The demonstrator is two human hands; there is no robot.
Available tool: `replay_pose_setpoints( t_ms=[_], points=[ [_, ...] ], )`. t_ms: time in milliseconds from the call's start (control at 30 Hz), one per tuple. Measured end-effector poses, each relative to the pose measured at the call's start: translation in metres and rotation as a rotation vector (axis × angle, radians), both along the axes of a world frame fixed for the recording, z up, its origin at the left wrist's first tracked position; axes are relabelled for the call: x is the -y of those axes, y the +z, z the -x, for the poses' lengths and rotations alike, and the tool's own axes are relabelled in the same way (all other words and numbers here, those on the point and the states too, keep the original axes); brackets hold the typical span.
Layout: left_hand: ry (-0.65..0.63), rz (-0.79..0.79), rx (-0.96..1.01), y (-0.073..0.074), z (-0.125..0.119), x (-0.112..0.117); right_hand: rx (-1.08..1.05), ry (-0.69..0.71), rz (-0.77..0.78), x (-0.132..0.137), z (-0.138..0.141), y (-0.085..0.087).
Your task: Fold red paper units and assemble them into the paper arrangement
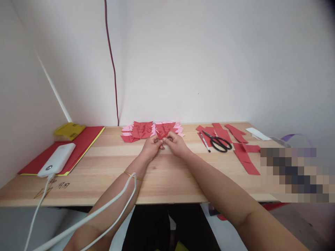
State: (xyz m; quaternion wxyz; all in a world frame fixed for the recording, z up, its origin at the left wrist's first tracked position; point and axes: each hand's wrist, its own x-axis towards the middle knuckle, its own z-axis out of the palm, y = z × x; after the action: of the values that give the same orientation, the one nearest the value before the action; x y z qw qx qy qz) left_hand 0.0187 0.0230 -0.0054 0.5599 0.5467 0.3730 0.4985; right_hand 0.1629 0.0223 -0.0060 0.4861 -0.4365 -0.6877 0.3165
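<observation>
My left hand point(151, 147) and my right hand point(177, 144) meet over the middle of the table, thumbs and fingertips pinched together. Between them is a small piece of folded red paper point(159, 135), mostly covered by the fingers. Just beyond the hands lie rows of pointed folded paper pieces, red ones point(142, 129) and pink ones point(127, 134), close to the wall.
To the right are black-handled scissors point(221, 143), a pen point(205, 142) and red paper strips point(246, 159). At left, a white power bank point(58, 158) and a yellow packet point(69, 131) rest on red sheets point(86, 144). A white cable point(104, 208) crosses my left forearm.
</observation>
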Motion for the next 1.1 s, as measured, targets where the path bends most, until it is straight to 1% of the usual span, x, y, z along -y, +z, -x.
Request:
replay_pose_setpoints(
  t_ms=[133, 233, 400, 533, 700, 833, 933, 1100],
  points=[
    [-0.039, -0.013, 0.008, 0.0022, -0.0003, 0.0016, -0.027, -0.006, -0.004, 0.0035, -0.0001, 0.0045],
    [-0.045, -0.014, -0.002, 0.0021, -0.0014, 0.0021, -0.079, 0.004, 0.010, 0.0029, 0.0001, 0.0042],
    [0.058, 0.013, 0.016, -0.0005, -0.0015, 0.0005, -0.101, 0.003, 0.071, -0.0019, -0.0005, 0.0001],
    [0.089, 0.042, 0.035, -0.0020, -0.0006, -0.0004, -0.064, 0.026, 0.036, -0.0023, -0.0008, -0.0012],
    [0.047, 0.043, 0.020, -0.0012, -0.0012, 0.0001, -0.035, 0.003, 0.002, -0.0001, -0.0019, 0.0014],
    [0.066, 0.034, 0.006, 0.0014, -0.0007, 0.0013, -0.067, 0.016, 0.049, -0.0007, -0.0016, 0.0019],
    [0.059, 0.060, 0.024, 0.0037, -0.0003, 0.0030, 0.004, -0.016, 0.046, -0.0021, -0.0019, 0.0007],
    [-0.017, 0.114, 0.084, 0.0053, -0.0012, 0.0052, 0.121, -0.045, -0.017, -0.0018, -0.0049, 0.0023]
  ],
)
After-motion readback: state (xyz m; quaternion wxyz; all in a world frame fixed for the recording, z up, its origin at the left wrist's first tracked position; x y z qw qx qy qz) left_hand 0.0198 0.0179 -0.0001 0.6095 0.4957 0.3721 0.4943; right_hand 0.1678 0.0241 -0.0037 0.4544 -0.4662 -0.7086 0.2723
